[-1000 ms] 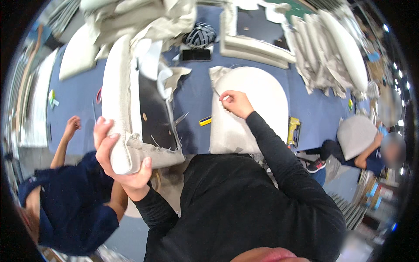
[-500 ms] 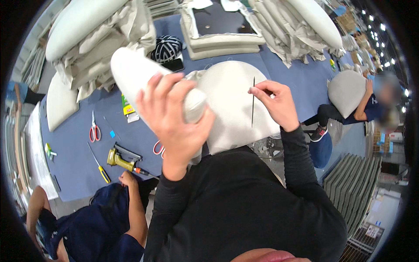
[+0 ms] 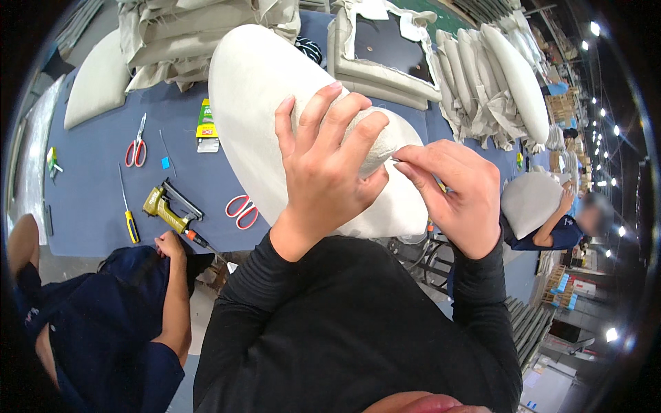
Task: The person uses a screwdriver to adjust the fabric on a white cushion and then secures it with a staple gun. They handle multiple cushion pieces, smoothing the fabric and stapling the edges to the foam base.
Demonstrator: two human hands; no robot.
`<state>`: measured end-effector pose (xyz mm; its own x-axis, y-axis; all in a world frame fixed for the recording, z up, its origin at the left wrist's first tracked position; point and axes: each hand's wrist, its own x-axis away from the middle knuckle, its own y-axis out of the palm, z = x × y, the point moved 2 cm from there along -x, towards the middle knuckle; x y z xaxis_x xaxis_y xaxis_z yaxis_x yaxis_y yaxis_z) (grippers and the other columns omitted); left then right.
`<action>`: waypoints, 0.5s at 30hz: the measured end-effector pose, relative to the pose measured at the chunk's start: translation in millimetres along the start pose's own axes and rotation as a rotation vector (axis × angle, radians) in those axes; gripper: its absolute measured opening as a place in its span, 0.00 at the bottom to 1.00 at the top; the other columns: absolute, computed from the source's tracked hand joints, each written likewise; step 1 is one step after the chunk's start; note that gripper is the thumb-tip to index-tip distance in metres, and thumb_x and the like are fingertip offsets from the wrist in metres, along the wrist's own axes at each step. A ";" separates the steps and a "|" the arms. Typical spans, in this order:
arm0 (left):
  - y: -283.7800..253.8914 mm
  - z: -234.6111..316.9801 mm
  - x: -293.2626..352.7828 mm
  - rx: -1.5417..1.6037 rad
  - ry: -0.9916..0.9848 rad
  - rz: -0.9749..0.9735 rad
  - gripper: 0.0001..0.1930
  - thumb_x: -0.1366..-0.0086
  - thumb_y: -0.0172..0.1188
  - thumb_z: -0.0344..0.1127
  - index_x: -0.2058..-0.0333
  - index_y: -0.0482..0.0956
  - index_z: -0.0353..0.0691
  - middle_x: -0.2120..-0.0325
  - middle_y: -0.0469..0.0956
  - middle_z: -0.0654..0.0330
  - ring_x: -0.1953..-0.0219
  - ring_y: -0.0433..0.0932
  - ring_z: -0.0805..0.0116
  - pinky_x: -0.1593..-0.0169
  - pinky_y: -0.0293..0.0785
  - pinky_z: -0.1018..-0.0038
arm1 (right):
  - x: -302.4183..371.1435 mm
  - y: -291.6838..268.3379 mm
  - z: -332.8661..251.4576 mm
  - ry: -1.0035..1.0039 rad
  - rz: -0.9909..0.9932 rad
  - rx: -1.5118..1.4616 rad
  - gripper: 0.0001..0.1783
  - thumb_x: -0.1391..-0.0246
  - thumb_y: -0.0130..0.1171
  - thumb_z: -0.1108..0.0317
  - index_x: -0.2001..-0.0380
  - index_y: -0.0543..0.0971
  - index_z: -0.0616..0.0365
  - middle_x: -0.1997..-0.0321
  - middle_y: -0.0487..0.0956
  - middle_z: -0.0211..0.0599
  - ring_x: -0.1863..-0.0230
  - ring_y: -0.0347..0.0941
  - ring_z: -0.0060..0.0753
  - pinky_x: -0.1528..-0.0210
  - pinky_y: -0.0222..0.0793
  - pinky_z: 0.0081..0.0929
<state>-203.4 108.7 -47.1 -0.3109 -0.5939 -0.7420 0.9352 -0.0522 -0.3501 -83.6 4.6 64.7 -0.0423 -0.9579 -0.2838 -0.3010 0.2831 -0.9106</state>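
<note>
Blue worktable [image 3: 89, 189]: beneath and beyond the grip.
Left hand [image 3: 327, 172]: grasps upholstered cushion [image 3: 255, 89] by its near end, seemingly steadying it; the rest extends beyond.
Right hand [image 3: 451, 196]: pinches thin rod [image 3: 394, 160] at that end, apparently for control.

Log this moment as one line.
left hand: gripping pale cushion; right hand: pinching thin tool at its edge; table: red-handled scissors, staple gun

Gap between stapler [image 3: 158, 203] and cushion [image 3: 251, 93], scissors [image 3: 242, 211] inside
</note>
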 end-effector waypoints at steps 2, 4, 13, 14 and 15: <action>-1.7 -0.3 0.8 0.011 -0.001 0.002 0.21 0.53 0.70 0.37 0.56 0.83 0.52 0.49 0.79 0.65 0.35 0.72 0.56 0.31 0.55 0.41 | -2.2 0.1 -5.1 -0.032 0.024 0.083 0.08 0.45 0.70 0.73 0.60 0.87 0.51 0.71 0.82 0.31 0.70 0.79 0.37 0.70 0.72 0.33; -0.3 -1.3 0.8 0.015 0.008 0.011 0.22 0.53 0.70 0.37 0.56 0.83 0.52 0.48 0.79 0.65 0.36 0.72 0.56 0.32 0.55 0.41 | -4.4 -3.3 -10.0 -0.049 0.004 0.146 0.07 0.45 0.70 0.71 0.62 0.87 0.50 0.73 0.80 0.31 0.72 0.78 0.37 0.71 0.71 0.34; 0.0 1.4 0.5 -0.001 -0.008 0.006 0.22 0.54 0.71 0.38 0.56 0.84 0.49 0.49 0.80 0.63 0.35 0.72 0.52 0.30 0.55 0.44 | -15.9 -5.5 -15.0 -0.098 -0.069 0.286 0.06 0.42 0.69 0.65 0.68 0.81 0.50 0.75 0.75 0.31 0.71 0.78 0.40 0.72 0.70 0.38; -0.5 1.7 0.5 0.002 -0.006 0.006 0.22 0.54 0.71 0.38 0.56 0.84 0.49 0.49 0.80 0.63 0.35 0.72 0.52 0.30 0.55 0.43 | -16.0 -5.4 -14.5 -0.101 -0.066 0.281 0.06 0.42 0.69 0.65 0.68 0.81 0.50 0.74 0.75 0.31 0.71 0.78 0.40 0.72 0.70 0.38; -1.1 2.0 0.4 0.005 -0.005 0.007 0.22 0.55 0.71 0.38 0.56 0.84 0.49 0.49 0.80 0.63 0.35 0.72 0.52 0.30 0.55 0.43 | -16.0 -5.2 -13.7 -0.105 -0.063 0.276 0.06 0.42 0.68 0.65 0.68 0.81 0.50 0.74 0.76 0.31 0.71 0.78 0.40 0.72 0.71 0.38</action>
<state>-204.2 106.9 -45.9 -0.3039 -0.5984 -0.7413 0.9380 -0.0520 -0.3426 -94.4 17.8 78.1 0.0712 -0.9681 -0.2404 -0.0289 0.2389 -0.9706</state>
